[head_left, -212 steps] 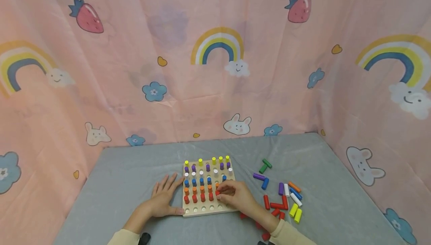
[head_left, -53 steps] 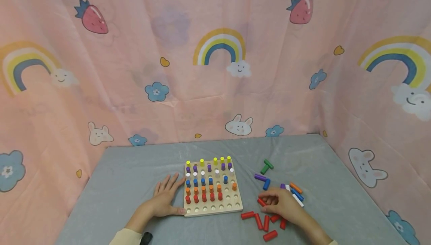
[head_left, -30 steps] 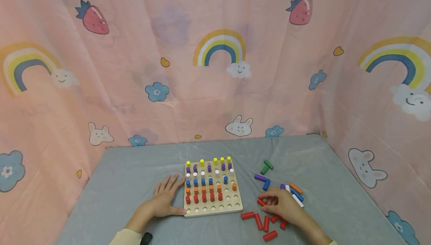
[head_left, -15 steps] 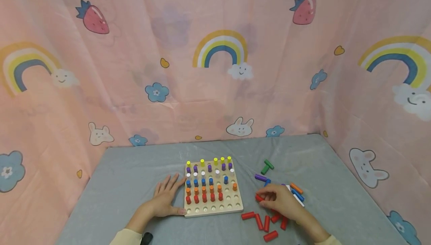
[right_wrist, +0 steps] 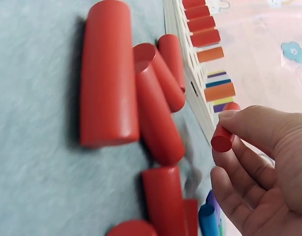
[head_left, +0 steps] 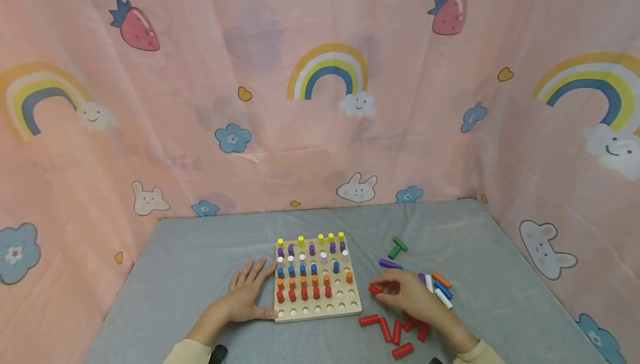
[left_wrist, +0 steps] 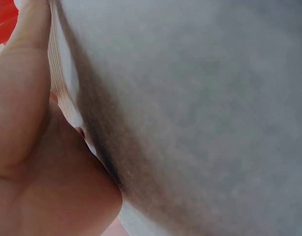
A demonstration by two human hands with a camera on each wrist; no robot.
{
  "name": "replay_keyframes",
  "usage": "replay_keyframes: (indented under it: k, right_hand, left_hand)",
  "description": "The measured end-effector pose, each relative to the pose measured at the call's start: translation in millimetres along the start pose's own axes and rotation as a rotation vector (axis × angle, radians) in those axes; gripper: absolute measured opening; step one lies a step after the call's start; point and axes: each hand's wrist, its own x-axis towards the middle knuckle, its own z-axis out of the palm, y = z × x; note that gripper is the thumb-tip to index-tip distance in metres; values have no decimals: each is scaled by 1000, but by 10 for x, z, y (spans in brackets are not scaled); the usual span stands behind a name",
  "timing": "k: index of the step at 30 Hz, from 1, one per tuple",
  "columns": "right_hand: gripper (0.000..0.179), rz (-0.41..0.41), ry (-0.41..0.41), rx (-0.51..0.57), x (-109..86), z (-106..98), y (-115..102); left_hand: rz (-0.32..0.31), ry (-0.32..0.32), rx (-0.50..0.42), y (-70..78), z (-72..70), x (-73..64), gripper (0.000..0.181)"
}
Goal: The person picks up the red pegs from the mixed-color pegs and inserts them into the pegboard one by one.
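A wooden pegboard (head_left: 320, 313) stands on the grey table, with rows of yellow, purple, white, blue, orange and red pegs upright in its holes. My left hand (head_left: 243, 295) lies spread on the cloth, thumb and fingertips at the board's left edge. My right hand (head_left: 410, 295) pinches a red peg (right_wrist: 225, 130) between thumb and fingers, just right of the board. In the left wrist view the palm (left_wrist: 52, 167) rests beside the board's edge. The front row of holes and several holes on the right hold no pegs.
Several loose red pegs (head_left: 402, 350) lie in front of my right hand. Beyond it lie two green pegs (head_left: 399, 244), a purple peg (head_left: 387, 263), and white, blue and orange pegs (head_left: 441, 279). A pink printed curtain (head_left: 310, 147) hangs around the table.
Since seven seconds ago a red peg stands in the red row's fifth hole. The right hand went to the loose pegs, picked up another red peg and has moved left toward the board.
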Motion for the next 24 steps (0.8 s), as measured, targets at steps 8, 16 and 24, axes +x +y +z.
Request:
replay_keyframes:
  k: [8,16,24]
  right_hand:
    - [23,-34,8,-65,94,32,-90]
    - [22,-63,-7,-64,168,72,-128]
    - [20,-88,11,-19,224,136,-144]
  left_hand:
    - [-12,0,11,0,1,4,115]
    - [-11,-1,15,0,6,1,116]
    - [-35,-23,35,61,-38,-3,116]
